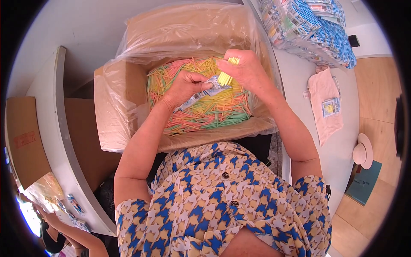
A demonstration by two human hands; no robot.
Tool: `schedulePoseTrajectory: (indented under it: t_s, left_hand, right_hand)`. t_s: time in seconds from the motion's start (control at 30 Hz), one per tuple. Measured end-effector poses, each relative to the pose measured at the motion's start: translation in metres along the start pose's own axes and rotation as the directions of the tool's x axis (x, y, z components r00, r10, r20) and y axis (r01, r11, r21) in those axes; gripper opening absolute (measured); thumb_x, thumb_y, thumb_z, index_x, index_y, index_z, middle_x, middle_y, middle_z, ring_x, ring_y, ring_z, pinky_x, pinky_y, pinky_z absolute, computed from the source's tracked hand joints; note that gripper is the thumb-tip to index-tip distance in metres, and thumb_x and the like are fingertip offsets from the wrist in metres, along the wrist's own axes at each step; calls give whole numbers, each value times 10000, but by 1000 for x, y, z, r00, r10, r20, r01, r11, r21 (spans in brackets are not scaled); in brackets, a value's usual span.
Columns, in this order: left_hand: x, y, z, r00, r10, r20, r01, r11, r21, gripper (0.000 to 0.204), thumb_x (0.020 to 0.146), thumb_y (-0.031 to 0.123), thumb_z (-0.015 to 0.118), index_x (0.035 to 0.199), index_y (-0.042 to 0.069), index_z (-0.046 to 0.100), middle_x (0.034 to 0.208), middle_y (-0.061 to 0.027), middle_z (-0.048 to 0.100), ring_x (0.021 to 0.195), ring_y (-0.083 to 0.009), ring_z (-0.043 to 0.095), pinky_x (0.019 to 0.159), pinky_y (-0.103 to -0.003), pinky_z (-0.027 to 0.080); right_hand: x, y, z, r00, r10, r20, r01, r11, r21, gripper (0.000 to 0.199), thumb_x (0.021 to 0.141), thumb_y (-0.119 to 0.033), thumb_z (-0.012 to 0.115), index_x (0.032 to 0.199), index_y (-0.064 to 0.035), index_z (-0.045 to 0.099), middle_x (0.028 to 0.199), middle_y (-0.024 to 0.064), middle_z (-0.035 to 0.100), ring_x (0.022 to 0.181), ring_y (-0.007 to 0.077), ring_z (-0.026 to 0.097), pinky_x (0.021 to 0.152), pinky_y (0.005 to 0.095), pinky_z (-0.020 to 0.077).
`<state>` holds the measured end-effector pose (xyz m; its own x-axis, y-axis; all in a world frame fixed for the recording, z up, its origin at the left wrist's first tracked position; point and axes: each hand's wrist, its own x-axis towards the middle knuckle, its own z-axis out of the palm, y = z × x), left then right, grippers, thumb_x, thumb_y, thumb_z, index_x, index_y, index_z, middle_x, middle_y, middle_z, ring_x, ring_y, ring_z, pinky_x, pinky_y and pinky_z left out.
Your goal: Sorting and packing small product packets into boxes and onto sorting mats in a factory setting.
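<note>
My left hand (188, 88) pinches a small clear plastic packet (193, 100) with blue print, its mouth turned toward the right hand. In my right hand (246, 70) is a bundle of thin yellow sticks (225, 79), gripped upright with the lower ends at the packet's mouth. Whether those ends are inside the packet I cannot tell. Both hands are over a cardboard box (113, 103) lined with clear plastic film. Loose pink, yellow, orange and green sticks (214, 113) cover its bottom.
On the white table (295, 77) to the right lies a pink cloth (325, 88) with a filled packet (330, 107) on it. Behind it is a large clear bag of blue-printed packets (308, 34). Another cardboard box (28, 137) stands far left, near another person's arm (72, 233).
</note>
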<state>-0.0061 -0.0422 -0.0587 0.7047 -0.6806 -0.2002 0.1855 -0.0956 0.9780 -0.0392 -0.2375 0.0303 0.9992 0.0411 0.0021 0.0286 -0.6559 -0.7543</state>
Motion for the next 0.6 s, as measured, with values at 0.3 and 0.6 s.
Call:
schedulePoseTrajectory:
  t_s: [0.3, 0.6]
  left_hand:
    - [-1, 3, 4, 1000, 2, 8, -2, 1000, 10, 139, 834, 98, 693, 952, 29, 723, 763, 13, 673, 687, -35, 548, 620, -224, 468]
    - [-1, 0, 0, 998, -5, 61, 7, 1000, -27, 131, 858, 101, 666, 956, 34, 721, 803, 14, 684, 737, -38, 567, 673, -223, 475]
  right_hand:
    - [-1, -5, -3, 998, -50, -28, 49, 998, -43, 340, 774, -266, 616, 647, 36, 525, 553, 169, 492, 504, 262, 458, 530, 390, 399]
    - [2, -4, 0, 997, -77, -8, 76, 994, -84, 271, 813, -209, 667, 722, 22, 557, 587, 78, 500, 551, 118, 442, 507, 300, 389]
